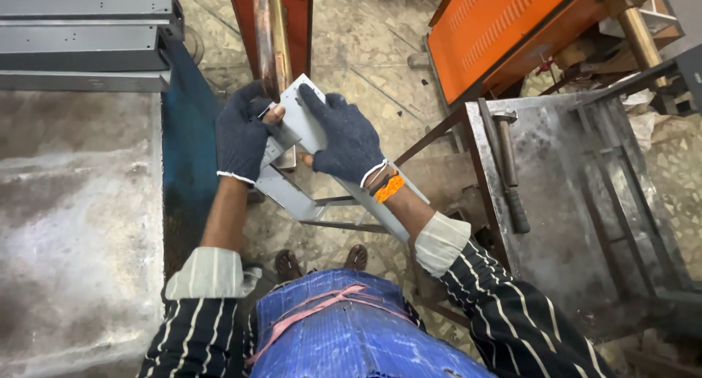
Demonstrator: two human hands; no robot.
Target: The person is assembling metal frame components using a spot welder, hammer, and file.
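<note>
Keep your left hand [241, 133] clamped on the near edge of the bracket [303, 118] and your right hand [347, 140] gripping flat over its top, holding it steady against the post [272, 34]. The bracket is a grey, folded sheet-metal channel with small holes, held mid-air between the table [80, 217] and the stand [556, 202].

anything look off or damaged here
The left glove is worn through: a bare fingertip pokes out against the grey bracket both hands hold. A hammer lies loose on the worn metal table at right. Nothing looks spilled or broken otherwise.
</note>
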